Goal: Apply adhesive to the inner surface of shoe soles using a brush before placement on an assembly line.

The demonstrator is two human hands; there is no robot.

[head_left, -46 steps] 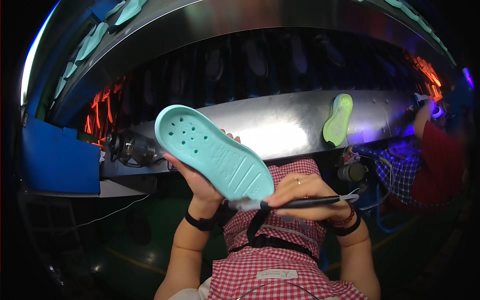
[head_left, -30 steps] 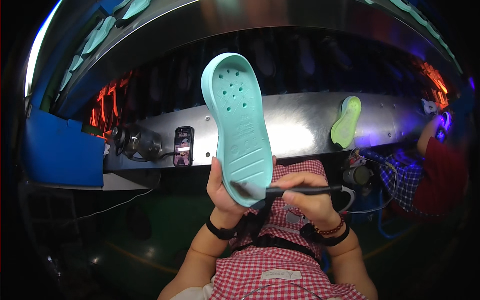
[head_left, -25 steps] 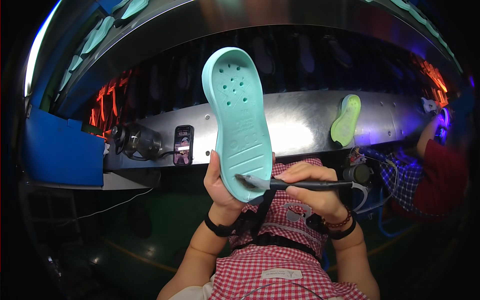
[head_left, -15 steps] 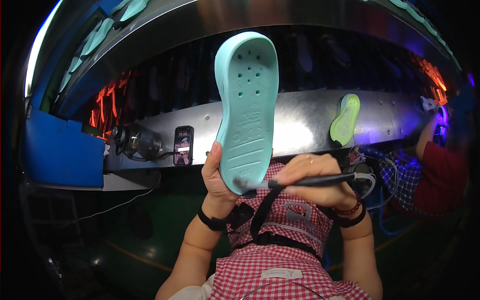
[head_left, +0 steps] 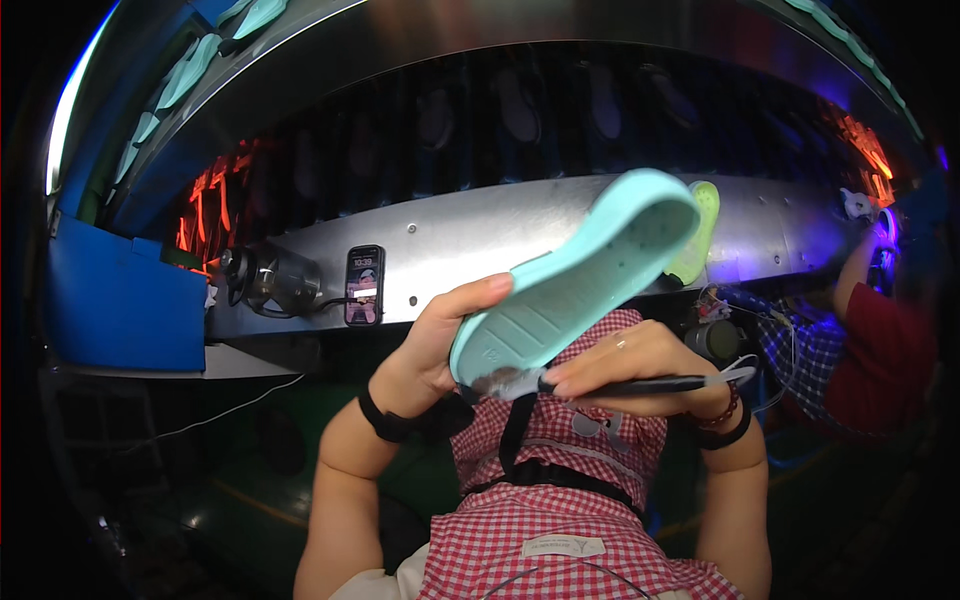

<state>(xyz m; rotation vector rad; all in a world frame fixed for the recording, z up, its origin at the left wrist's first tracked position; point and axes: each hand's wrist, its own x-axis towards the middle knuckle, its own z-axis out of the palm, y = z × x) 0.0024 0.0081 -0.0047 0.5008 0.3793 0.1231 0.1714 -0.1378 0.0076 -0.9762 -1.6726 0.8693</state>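
My left hand [head_left: 432, 338] grips a turquoise shoe sole [head_left: 575, 285] by its heel end, thumb over the side rim. The sole is tilted, its toe up and to the right, its hollow inner face with holes and grooves showing. In my right hand [head_left: 640, 368] is a brush [head_left: 655, 384] with a dark handle and a pale tube running out of its back end. Its blurred greyish head lies against the inside of the heel. The fingers of my left hand behind the sole are hidden.
Behind the sole runs a metal ledge [head_left: 390, 225] carrying a yellow-green sole [head_left: 703, 235], a phone [head_left: 364, 285] and a dark see-through jug [head_left: 280, 280]. Beyond it is a dark conveyor [head_left: 470, 120] with several soles. A co-worker's red sleeve [head_left: 875, 340] is at the right.
The turquoise sole has swung from upright to leaning right, its toe now lower and partly over the yellow-green sole. My left hand turned with it. The brush stays at the heel.
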